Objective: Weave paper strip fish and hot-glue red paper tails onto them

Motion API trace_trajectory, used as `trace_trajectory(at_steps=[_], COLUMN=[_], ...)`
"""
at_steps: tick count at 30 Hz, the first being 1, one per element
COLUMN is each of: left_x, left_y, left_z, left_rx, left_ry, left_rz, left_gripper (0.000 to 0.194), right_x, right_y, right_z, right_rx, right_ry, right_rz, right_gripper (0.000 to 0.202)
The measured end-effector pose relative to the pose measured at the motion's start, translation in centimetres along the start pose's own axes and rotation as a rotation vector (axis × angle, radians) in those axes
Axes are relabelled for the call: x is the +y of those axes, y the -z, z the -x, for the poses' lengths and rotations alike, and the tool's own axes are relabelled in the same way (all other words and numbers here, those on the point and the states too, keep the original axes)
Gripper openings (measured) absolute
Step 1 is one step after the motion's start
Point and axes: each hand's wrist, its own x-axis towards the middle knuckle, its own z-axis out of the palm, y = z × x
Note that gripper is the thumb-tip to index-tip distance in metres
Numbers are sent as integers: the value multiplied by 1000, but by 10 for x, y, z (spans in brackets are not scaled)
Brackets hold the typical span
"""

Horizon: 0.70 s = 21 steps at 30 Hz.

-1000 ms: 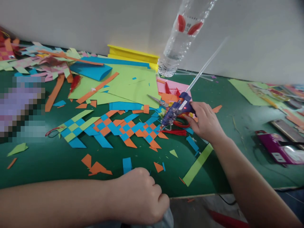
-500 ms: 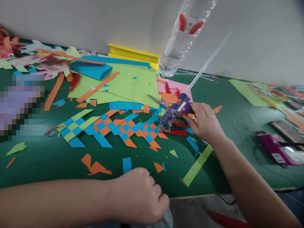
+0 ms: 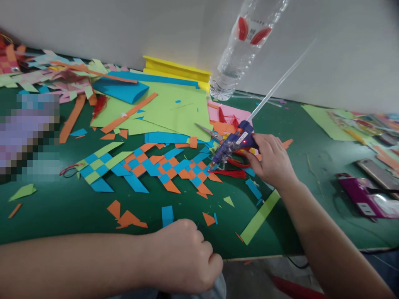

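Observation:
My right hand is closed around the grip of a blue hot glue gun. A long clear glue stick rises from its back end. The nozzle points down at the right end of a woven paper chain in blue, orange and green; I cannot tell whether it touches. A red tassel lies just beneath the gun. Behind it, scissors are partly hidden. My left hand is a fist at the table's front edge, beside a blue paper strip. Nothing sticks out of the fist.
A water bottle stands by the wall, near a yellow folded strip. Green paper sheets lie behind the chain. Paper scraps are scattered in front. A purple item sits right, a blurred-out object left.
The glue stick's upper end leans slightly further right. The whole view has shifted a little. My left fist and the paper chain stay in place.

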Motion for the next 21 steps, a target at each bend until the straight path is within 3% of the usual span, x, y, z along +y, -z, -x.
trace_trajectory(at_steps=[21], left_x=[1], left_y=[0], left_z=[1], left_rx=[34], left_ry=[13], left_rz=[5], left_gripper=[27], right_x=[1], right_y=[4], right_z=[0], right_rx=[103], right_ry=[-22], right_rz=[5], right_gripper=[54])
